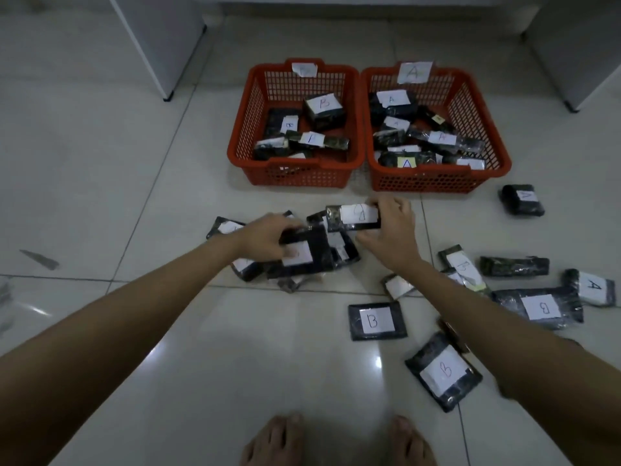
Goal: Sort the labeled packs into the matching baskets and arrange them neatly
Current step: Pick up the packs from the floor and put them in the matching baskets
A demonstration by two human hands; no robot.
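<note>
Mid-sort, both hands down in the central pile of packs (pixel 302 250) on the tiled floor (pixel 134 196), just in front of the two red baskets. Right hand (pixel 391 227) curled round the end of a long dark pack (pixel 353 216), thumb underneath, fingers over the top edge, white label facing up with what reads as a B seen upside down. Left hand (pixel 265 238) clamped on another black pack (pixel 304 253) lying atop the heap, fingers wrapped over its upper edge, letter on its label too washed out to read. Left basket (pixel 242 136) tagged at the back rim, tag curled and unclear, but holding packs marked B. Right basket (pixel 487 105) tagged A, already fuller, packs lying at all angles inside. Plenty left outside: an A pack (pixel 522 200) off by the right basket's corner, another A pack (pixel 591 287) at far right, a square B pack (pixel 376 321) near the middle, a bigger B pack (pixel 443 371) close to the feet, a wide B pack (pixel 537 307) beside the forearm. Judging by that, roughly halfway through at best. Next move, most likely: lift the right-hand pack clear and carry it forward and left into the B basket, after confirming the letter. Left-hand pack to be turned for a reading first. Tidying inside both baskets not yet done.
</note>
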